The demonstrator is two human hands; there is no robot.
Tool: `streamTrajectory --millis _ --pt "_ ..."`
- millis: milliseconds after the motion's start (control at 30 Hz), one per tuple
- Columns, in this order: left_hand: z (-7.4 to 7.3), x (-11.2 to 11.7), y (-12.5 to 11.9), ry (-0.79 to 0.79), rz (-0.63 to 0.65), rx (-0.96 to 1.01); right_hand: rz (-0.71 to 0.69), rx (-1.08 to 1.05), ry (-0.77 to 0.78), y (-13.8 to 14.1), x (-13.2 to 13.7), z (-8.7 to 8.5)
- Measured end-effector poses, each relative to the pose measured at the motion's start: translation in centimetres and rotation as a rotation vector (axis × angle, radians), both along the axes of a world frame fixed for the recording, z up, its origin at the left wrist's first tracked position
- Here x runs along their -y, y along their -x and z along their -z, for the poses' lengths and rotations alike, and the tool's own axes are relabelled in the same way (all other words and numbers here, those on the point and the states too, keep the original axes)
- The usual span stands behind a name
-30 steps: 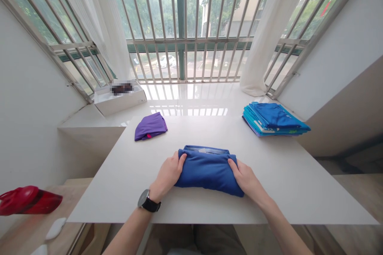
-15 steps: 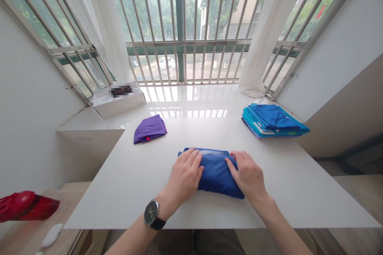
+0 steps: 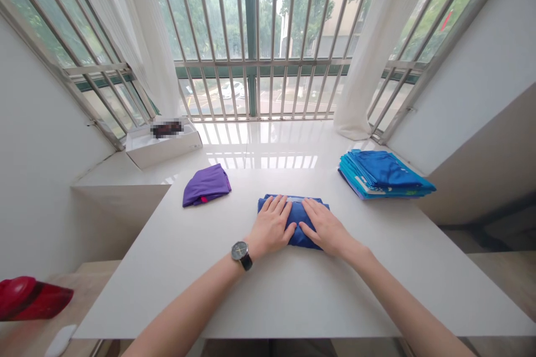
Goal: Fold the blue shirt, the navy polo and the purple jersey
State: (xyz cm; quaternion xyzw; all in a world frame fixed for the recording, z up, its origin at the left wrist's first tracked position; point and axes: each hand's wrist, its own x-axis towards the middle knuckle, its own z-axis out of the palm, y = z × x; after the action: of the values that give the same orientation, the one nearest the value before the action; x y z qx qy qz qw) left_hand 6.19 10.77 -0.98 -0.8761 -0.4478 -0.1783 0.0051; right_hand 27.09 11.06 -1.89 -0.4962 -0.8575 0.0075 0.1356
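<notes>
A folded dark blue cloth lies flat near the middle of the white table. Both palms press down on top of it. My left hand covers its left part, fingers stretched toward the far edge. Over the right part rests my right hand, its fingers also flat and pointing forward. A strip of blue shows between the two thumbs. Much of the cloth is hidden beneath the hands. A dark-faced watch is on my left wrist.
A folded purple cloth lies to the left. At the back right sits a stack of blue folded fabrics. An open white box stands on the sill before the barred window. Something red and shiny is at lower left.
Both hands have shifted from gripping the cloth's sides onto its top, closer together, fingers now flattened. The cloth lies slightly farther from me and looks more compact.
</notes>
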Motion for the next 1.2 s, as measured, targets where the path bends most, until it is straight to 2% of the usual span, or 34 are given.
streamTrajectory --millis 67,167,333,567,700,800,900,1000,1067,1200 --pt "0.1 -0.4 -0.5 -0.006 -0.004 0.003 -0.03 0.015 -0.009 0.5 -0.5 -0.3" --pt "0.2 -0.7 -0.6 0.005 0.016 0.0 -0.045 0.016 -0.044 1.3 -0.3 0.2" --pt "-0.1 -0.8 0.7 0.061 0.034 0.032 0.087 -0.015 -0.077 0.1 0.6 1.8" --pt "0.1 -0.9 1.0 0.078 0.05 0.058 0.176 -0.043 -0.09 -0.7 1.2 2.4" --pt "-0.3 -2.8 2.0 0.048 0.134 -0.001 0.244 -0.022 -0.041 -0.1 1.5 2.1" --pt "-1.2 -5.0 3.5 0.0 0.242 -0.093 0.274 0.029 0.004 0.3 2.9 1.6" --pt "-2.2 -6.1 4.4 -0.031 0.236 -0.143 0.215 0.064 -0.01 1.1 5.7 1.0" --pt "-2.5 -5.3 3.8 0.059 0.111 -0.108 0.103 0.046 -0.066 2.5 8.6 -0.6" --pt "-2.2 -4.3 2.8 0.137 0.045 -0.064 0.029 0.01 -0.059 3.4 9.9 -2.3" --pt "-1.0 -2.8 1.4 0.157 0.033 0.002 -0.025 -0.148 0.141 3.7 10.1 -6.7"
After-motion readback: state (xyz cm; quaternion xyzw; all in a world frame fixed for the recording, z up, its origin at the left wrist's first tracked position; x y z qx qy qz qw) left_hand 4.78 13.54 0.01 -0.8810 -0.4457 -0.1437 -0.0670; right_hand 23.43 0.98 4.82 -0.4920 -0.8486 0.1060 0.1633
